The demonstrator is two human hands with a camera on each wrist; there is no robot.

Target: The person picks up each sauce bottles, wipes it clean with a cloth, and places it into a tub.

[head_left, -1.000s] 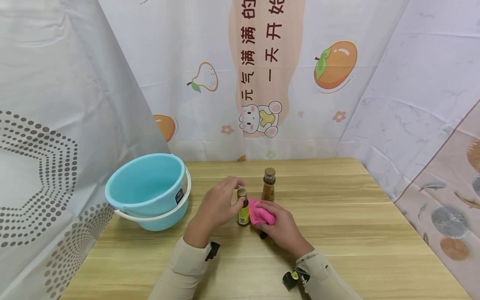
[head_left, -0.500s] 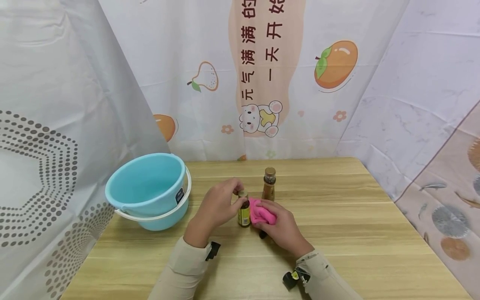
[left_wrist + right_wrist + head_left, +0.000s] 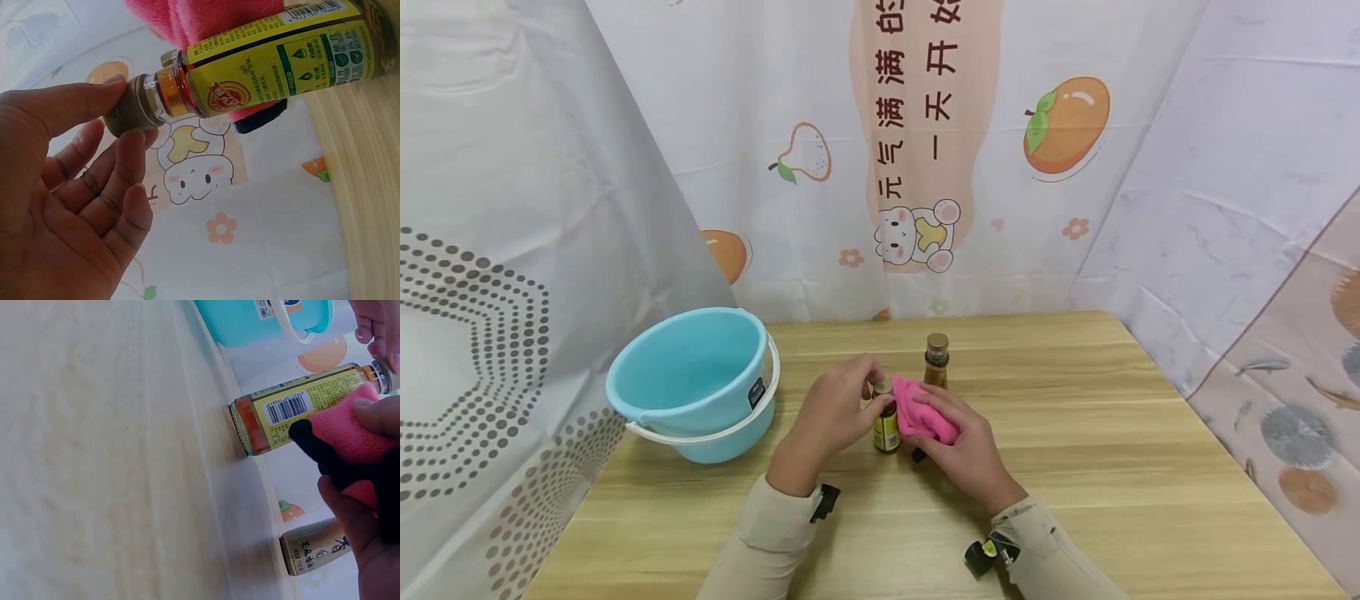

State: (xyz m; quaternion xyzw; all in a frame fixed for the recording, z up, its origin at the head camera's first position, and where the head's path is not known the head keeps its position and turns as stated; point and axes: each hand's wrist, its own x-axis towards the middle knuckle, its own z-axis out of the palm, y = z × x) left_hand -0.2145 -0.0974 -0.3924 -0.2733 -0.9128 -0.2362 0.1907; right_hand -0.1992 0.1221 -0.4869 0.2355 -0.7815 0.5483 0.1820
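A small glass bottle [image 3: 887, 433] with a yellow label stands upright on the table. My left hand [image 3: 833, 407] pinches its brownish-gold cap [image 3: 132, 111] between thumb and fingers, as the left wrist view shows. My right hand [image 3: 964, 446] grips a bunched pink cloth [image 3: 922, 413] close against the bottle's right side. In the right wrist view, the cloth [image 3: 347, 428] covers part of the label near the neck. A black strip [image 3: 322, 450] lies across the cloth there. The bottle's far side is hidden.
Behind the cloth stands a second bottle [image 3: 936, 365] with a gold cap. On the left, a light blue bucket [image 3: 692, 375] with a white handle rests on the wooden table [image 3: 1075, 467]. A printed curtain [image 3: 820, 250] hangs along the back edge.
My left fingers have come in onto the bottle's cap. The pink cloth has risen slightly in my right hand, its tip now up beside the bottle's neck. The head view has shifted a little.
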